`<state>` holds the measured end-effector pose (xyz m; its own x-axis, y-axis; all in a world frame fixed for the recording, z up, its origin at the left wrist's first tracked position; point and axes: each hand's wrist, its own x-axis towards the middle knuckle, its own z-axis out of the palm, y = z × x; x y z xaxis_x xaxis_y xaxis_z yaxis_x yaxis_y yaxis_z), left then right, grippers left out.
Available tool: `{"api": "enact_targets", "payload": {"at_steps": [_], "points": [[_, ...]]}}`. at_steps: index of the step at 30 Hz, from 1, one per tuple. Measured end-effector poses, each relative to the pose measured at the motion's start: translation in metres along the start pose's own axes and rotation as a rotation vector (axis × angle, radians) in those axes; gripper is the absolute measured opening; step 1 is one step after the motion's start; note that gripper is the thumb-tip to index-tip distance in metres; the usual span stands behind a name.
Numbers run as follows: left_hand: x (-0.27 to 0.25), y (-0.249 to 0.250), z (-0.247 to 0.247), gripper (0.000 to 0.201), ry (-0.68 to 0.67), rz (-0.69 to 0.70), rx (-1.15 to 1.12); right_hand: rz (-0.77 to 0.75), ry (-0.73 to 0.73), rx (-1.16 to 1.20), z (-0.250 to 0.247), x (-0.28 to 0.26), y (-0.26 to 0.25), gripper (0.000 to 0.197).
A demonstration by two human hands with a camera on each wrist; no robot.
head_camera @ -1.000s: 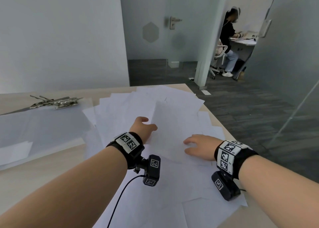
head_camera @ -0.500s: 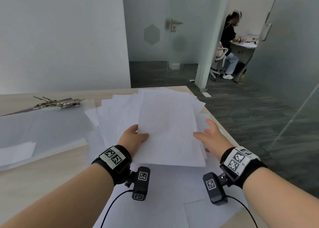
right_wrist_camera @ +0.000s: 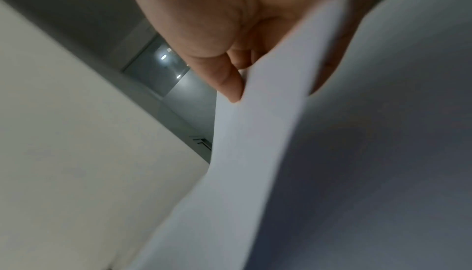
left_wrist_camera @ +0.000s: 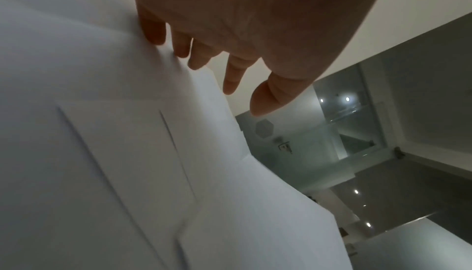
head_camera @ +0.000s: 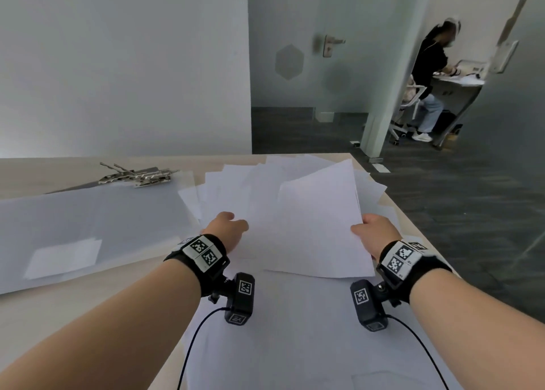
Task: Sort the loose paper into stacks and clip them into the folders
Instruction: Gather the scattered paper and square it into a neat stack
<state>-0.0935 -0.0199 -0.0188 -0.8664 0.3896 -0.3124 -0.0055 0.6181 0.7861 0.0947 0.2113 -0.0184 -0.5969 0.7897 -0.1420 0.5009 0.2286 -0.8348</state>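
Observation:
White loose paper (head_camera: 233,189) lies fanned over the far half of the wooden table (head_camera: 73,310). My right hand (head_camera: 374,233) pinches the right edge of a lifted sheet (head_camera: 318,227), which tilts up above the pile. In the right wrist view my thumb (right_wrist_camera: 224,80) presses that sheet (right_wrist_camera: 255,133) against fingers hidden behind it. My left hand (head_camera: 227,227) is to the left of the lifted sheet, fingers straight. In the left wrist view my left hand (left_wrist_camera: 233,76) touches the paper pile (left_wrist_camera: 114,153) with its fingertips and holds nothing. Translucent folders (head_camera: 88,221) lie at the left.
Metal clips (head_camera: 138,177) sit at the far end of the folders, and a white label (head_camera: 63,257) shows through the top one. The table's right edge (head_camera: 413,230) drops to dark floor. A seated person (head_camera: 427,74) works far behind glass.
Both hands first lay flat on the pile. My left hand then lifted a sheet; now my right hand holds it by its right edge and my left hand has let go.

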Motion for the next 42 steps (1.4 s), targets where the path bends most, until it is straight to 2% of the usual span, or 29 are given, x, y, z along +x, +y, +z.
{"api": "enact_targets", "payload": {"at_steps": [3, 6, 7, 10, 12, 15, 18, 22, 25, 28, 30, 33, 37, 42], "points": [[0.017, -0.010, 0.002, 0.085, 0.047, -0.069, 0.092, -0.057, -0.042, -0.185, 0.008, 0.007, -0.010, 0.016], [0.021, -0.012, -0.001, 0.088, 0.058, -0.079, 0.019, -0.070, -0.150, -0.261, 0.022, 0.014, -0.017, 0.020], [0.019, -0.012, -0.002, 0.084, 0.064, -0.069, -0.012, -0.071, -0.175, -0.283, 0.026, 0.014, -0.019, 0.021], [0.016, -0.012, -0.009, 0.056, 0.108, -0.011, -0.172, -0.105, -0.212, -0.334, 0.038, 0.011, -0.021, 0.021], [0.019, -0.015, -0.012, 0.053, 0.172, 0.043, -0.217, -0.124, -0.223, -0.350, 0.042, 0.007, -0.022, 0.017], [0.019, -0.019, -0.019, 0.057, 0.234, 0.057, -0.289, -0.140, -0.237, -0.350, 0.047, -0.001, -0.024, 0.011], [0.014, -0.021, -0.024, 0.061, 0.228, -0.009, -0.441, -0.161, -0.272, -0.331, 0.049, -0.010, -0.025, 0.014], [0.008, -0.029, -0.023, 0.071, 0.186, -0.086, -0.490, -0.173, -0.306, -0.310, 0.051, -0.022, -0.027, 0.008], [-0.001, -0.034, -0.020, 0.081, 0.229, -0.060, -0.478, -0.157, -0.309, -0.237, 0.052, -0.030, -0.027, 0.018], [-0.005, -0.041, -0.012, 0.087, 0.194, -0.067, -0.501, -0.146, -0.321, -0.184, 0.055, -0.038, -0.027, 0.023], [-0.005, -0.047, -0.009, 0.076, 0.127, -0.097, -0.555, -0.144, -0.341, -0.157, 0.057, -0.042, -0.028, 0.023], [-0.010, -0.049, -0.009, 0.031, 0.019, -0.134, -0.627, -0.136, -0.384, -0.106, 0.058, -0.047, -0.028, 0.024], [-0.012, -0.056, -0.015, 0.030, -0.011, -0.119, -0.531, -0.127, -0.406, -0.112, 0.053, -0.051, -0.028, 0.035], [-0.014, -0.062, -0.032, 0.033, 0.046, -0.069, -0.344, -0.063, -0.238, -0.324, 0.021, -0.046, -0.022, 0.051]]}}
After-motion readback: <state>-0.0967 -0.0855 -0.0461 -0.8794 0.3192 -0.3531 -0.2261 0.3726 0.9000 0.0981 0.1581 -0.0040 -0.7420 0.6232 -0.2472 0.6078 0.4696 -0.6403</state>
